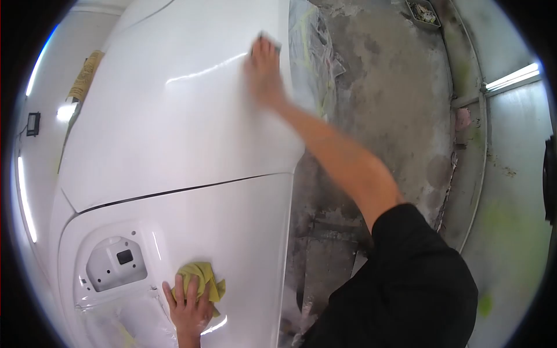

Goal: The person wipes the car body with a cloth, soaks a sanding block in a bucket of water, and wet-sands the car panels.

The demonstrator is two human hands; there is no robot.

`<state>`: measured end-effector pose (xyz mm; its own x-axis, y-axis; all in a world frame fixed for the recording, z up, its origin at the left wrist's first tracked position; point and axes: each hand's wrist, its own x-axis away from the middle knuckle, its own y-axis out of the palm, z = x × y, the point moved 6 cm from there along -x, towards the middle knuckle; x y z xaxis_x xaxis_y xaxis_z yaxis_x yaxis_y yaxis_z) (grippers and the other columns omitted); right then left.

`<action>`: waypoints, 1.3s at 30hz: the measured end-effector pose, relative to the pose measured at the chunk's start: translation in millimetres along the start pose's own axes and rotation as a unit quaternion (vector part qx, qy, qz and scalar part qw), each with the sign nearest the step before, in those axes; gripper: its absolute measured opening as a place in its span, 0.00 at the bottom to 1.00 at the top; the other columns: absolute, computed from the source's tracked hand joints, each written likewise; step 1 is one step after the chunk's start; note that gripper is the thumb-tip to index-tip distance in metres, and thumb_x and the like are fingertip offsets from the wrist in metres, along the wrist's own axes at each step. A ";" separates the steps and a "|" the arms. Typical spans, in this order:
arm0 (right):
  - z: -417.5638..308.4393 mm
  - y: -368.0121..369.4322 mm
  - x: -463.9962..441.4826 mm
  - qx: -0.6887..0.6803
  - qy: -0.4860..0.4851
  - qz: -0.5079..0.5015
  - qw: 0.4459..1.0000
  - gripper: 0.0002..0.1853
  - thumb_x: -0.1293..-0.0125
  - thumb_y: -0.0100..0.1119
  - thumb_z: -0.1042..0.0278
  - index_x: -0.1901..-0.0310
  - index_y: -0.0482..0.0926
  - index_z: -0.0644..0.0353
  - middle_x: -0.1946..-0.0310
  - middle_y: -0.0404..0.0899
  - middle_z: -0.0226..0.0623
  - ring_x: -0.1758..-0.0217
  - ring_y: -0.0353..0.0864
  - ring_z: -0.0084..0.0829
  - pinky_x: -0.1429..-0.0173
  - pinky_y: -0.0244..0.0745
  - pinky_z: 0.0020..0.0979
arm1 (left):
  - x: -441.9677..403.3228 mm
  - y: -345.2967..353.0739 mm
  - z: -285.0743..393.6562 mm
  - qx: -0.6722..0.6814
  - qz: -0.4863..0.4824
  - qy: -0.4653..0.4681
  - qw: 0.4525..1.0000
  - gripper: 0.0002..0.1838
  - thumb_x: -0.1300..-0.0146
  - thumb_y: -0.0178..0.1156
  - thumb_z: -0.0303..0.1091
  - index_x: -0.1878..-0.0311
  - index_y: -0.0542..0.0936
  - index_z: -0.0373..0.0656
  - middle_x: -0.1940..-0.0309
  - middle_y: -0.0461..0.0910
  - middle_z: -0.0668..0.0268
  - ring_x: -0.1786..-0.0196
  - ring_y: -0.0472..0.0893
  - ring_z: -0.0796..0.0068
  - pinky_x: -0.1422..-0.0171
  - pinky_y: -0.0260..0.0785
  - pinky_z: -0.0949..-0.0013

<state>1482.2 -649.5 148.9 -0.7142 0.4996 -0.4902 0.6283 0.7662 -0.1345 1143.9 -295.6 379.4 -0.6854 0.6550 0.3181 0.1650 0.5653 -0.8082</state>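
Observation:
My left hand (190,306) lies with fingers bent over a crumpled yellow-green cloth (201,270), pressing it against the lower white body panel (249,232) of a vehicle. On the upper white panel (191,116), my outstretched right hand (266,75) grips a small dark grey pad (277,49) near the panel's right edge. Only the pad's edges show around the fingers, and motion blurs this hand. A narrow dark gap separates the two panels. Left of the cloth is a recessed pocket (122,261) with several holes.
Plastic masking sheet (310,52) hangs beside the upper panel. Stained concrete floor (389,87) runs along the right, up to a wall with a lit tube lamp (513,77). A bin (423,14) stands at the top right. Brown masking paper (86,75) is at the left.

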 end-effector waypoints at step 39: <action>-8.0 19.9 25.7 0.033 -0.028 0.082 0.996 0.37 0.24 0.49 0.58 0.25 0.54 0.79 0.22 0.52 0.68 0.19 0.49 0.66 0.16 0.40 0.60 | 2.9 0.7 2.6 -0.020 -0.002 -0.004 1.000 0.17 0.42 0.64 0.33 0.48 0.85 0.55 0.31 0.74 0.65 0.22 0.66 0.43 0.20 0.53 0.24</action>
<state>1473.9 -618.1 140.5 -0.5829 0.5917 -0.5569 0.7553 0.6472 -0.1031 1140.1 -294.6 378.5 -0.6913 0.6492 0.3171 0.1909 0.5874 -0.7865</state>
